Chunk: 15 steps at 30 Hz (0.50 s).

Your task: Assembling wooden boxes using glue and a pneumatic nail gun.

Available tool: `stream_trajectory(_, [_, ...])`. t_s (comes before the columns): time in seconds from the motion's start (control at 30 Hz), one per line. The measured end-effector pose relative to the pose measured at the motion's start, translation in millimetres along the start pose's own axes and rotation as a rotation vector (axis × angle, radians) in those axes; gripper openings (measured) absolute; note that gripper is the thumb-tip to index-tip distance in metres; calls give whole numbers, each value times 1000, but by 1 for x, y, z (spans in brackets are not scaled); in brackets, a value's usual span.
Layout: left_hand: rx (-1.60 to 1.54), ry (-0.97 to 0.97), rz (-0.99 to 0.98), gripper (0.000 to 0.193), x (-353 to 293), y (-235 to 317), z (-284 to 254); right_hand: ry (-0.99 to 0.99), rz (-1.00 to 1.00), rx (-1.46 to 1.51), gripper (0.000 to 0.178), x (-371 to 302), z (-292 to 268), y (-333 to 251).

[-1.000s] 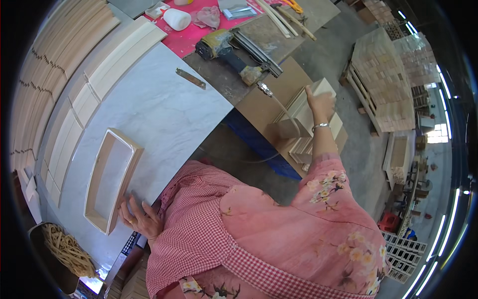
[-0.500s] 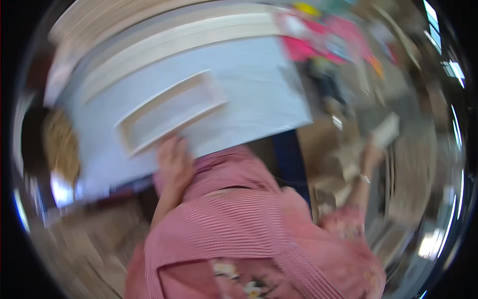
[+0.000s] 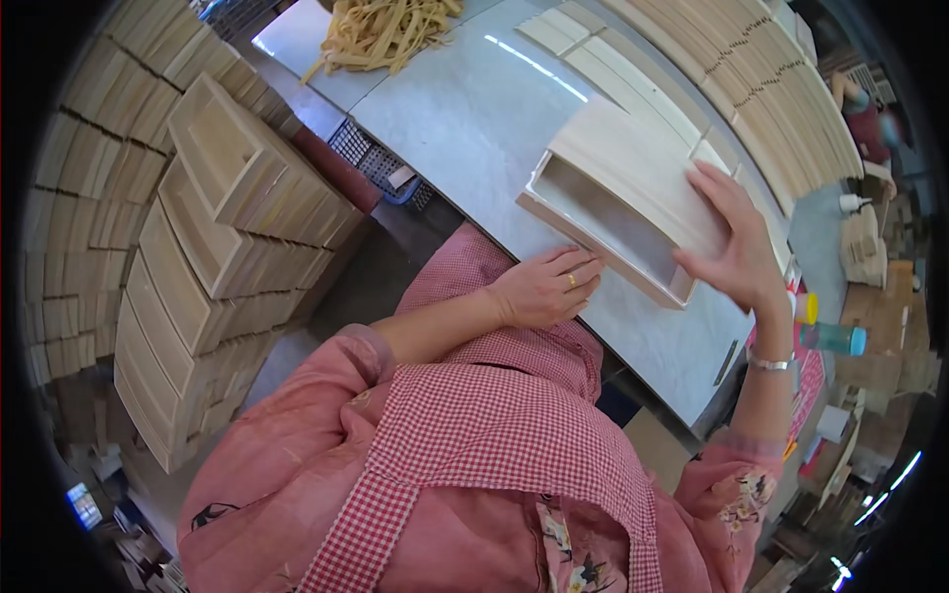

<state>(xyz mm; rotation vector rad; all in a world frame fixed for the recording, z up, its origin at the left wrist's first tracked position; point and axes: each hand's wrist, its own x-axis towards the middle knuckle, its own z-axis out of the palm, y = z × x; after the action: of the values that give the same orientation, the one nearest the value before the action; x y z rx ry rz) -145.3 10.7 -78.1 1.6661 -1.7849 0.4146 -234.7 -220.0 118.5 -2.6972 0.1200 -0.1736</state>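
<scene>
Panel (image 3: 633, 158) over wooden frame (image 3: 635, 269), right hand (image 3: 739, 242) spread wide, left hand (image 3: 547, 288) alongside, grip unclear

The bench (image 3: 445, 128) looks smooth and glossy; the box (image 3: 633, 269) at its near edge is pale, matt wood — the strips (image 3: 381, 35) toward its left end, rough and fibrous.

The apron (image 3: 494, 435) is red-and-white checked, the wooden board (image 3: 628, 163) cream.
</scene>
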Motion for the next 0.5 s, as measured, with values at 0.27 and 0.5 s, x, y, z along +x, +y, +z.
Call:
stream_trajectory(0.27, [-39, 50, -19, 28, -3, -2, 13, -452, -99, -403, 70, 136, -27, -60])
stream_trajectory(0.5, [-69, 89, -18, 30, -5, -4, 12, -733, 105, -684, 71, 197, -19, -123])
